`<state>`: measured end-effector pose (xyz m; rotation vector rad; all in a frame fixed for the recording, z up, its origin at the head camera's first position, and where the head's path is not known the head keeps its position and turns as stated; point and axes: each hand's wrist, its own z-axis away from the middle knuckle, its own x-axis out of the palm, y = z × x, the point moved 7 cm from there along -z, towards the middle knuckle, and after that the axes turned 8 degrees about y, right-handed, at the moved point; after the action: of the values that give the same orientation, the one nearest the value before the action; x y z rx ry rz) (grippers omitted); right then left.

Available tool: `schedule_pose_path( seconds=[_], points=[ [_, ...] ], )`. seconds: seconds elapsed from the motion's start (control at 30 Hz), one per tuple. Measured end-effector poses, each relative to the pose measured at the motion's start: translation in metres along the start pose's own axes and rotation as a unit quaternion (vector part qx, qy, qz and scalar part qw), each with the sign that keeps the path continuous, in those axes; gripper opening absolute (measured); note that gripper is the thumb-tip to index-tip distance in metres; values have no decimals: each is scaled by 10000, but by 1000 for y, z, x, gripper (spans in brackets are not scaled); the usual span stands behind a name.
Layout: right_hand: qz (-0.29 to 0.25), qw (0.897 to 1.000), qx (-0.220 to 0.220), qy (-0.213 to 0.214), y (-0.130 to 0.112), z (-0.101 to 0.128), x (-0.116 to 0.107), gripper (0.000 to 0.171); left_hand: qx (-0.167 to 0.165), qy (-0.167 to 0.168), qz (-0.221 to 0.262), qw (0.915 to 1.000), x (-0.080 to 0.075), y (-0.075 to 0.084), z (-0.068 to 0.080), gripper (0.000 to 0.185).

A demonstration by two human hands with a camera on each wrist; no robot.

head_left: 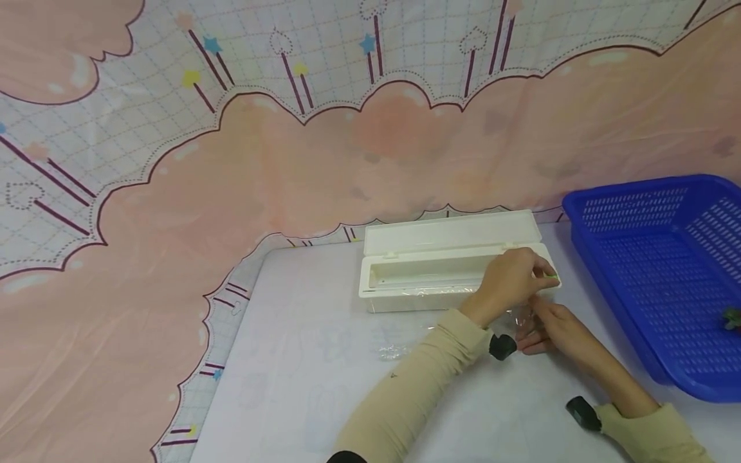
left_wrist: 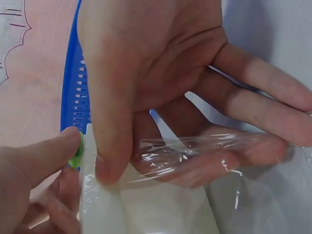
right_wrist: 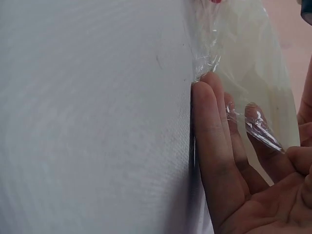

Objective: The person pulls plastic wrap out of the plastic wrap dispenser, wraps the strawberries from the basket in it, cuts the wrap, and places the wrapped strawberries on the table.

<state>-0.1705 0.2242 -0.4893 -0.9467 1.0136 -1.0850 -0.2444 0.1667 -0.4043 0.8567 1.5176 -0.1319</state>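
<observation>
In the head view, the long white box stands near the back of the white table, its lid tipped back, which leaves the trough exposed. Clear film shows by its glints on the table in front. The left hand reaches across to the box's right end, thumb and finger pinching a small green tab, probably because the tab sits at that edge. The right hand is just below, by the box's front, beside the film. The blue basket is to the right, apart from the box. In the left wrist view, the left thumb presses the green tab, with the other fingers bent beneath it. The right hand's thumb lies against the box's edge while its long fingers, loosely spread and not clenched, sit behind the film, seemingly to hold it up and taut. In the right wrist view, those fingers reach out nearly straight along the box, the film creased over them; whether the thumb nips the film's edge, I cannot tell.
</observation>
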Motion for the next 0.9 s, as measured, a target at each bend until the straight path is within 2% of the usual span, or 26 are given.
schedule_pose_path(
  seconds=[0.17,0.3,0.5,0.6,0.77,0.9],
  points=[
    [82,9999,62,68,0,1,1,68,93,176,-240,9995,-1,0,3,16],
    [107,9996,219,162,3,0,0,67,305,373,-453,9978,-3,1,7,16],
    [73,9996,226,125,2,-2,3,69,630,572,-454,9953,-4,-4,13,16],
    [39,9996,240,120,2,-2,3,69,612,612,-669,9940,-4,-5,16,17],
    [29,9997,246,91,2,-3,3,68,367,806,-1153,9894,-10,-9,21,17],
    [17,9998,199,38,1,-3,2,67,393,934,-1235,9872,-14,-11,24,17]
  ],
)
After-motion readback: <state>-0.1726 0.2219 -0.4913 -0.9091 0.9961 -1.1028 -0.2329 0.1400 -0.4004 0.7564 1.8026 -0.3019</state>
